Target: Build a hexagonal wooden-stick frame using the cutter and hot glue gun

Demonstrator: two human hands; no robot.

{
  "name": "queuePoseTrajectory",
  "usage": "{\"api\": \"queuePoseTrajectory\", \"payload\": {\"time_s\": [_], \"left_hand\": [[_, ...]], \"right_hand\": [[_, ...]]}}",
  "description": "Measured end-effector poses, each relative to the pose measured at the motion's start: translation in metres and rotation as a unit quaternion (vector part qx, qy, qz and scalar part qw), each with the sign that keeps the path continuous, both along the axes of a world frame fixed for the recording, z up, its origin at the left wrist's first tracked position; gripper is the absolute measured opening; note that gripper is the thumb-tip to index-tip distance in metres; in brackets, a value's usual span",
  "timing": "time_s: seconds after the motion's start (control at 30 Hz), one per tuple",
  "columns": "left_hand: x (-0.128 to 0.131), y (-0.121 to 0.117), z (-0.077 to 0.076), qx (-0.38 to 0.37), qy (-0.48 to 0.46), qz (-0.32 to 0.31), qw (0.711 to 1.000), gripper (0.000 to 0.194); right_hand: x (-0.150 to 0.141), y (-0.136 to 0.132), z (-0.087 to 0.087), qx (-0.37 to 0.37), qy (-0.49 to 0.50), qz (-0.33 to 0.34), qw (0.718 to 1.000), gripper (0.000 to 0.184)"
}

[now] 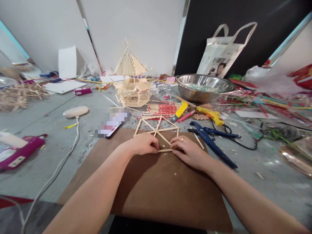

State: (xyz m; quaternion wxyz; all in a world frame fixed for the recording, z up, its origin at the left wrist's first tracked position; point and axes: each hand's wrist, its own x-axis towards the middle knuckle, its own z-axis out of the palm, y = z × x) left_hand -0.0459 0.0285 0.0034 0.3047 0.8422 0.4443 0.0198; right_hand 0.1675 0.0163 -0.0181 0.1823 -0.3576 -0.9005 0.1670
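A hexagonal frame of thin wooden sticks (151, 131) with crossing spokes lies on a brown board (151, 188). At its near side, a short wooden stick (165, 150) bridges the gap between my two hands. My left hand (143, 144) pinches the left end with its fingertips. The other end is pinched by my right hand (187, 151), which wears a ring. My hands hide the frame's near corners, so I cannot tell whether the stick is joined there. Blue cutting pliers (213, 143) lie right of my right hand.
Behind the frame are red-tipped sticks (165, 109), a yellow utility knife (180, 111) and a yellow glue gun (211, 115). A stick-built pavilion model (133, 87) stands farther back, beside a metal basin (203, 96). A phone (113, 125) and a white cable (60, 164) are left.
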Motion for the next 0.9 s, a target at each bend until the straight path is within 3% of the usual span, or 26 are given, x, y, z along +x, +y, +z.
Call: {"api": "queuePoseTrajectory", "payload": {"time_s": [0.33, 0.9], "left_hand": [[0.0032, -0.0033, 0.0031, 0.019, 0.025, 0.010, 0.999, 0.018], [0.0054, -0.0049, 0.0042, 0.027, 0.033, 0.029, 0.999, 0.016]], "right_hand": [[0.0062, 0.0024, 0.0039, -0.019, 0.029, 0.008, 0.999, 0.013], [-0.0004, 0.0049, 0.0006, 0.068, -0.044, 0.021, 0.996, 0.015]]}}
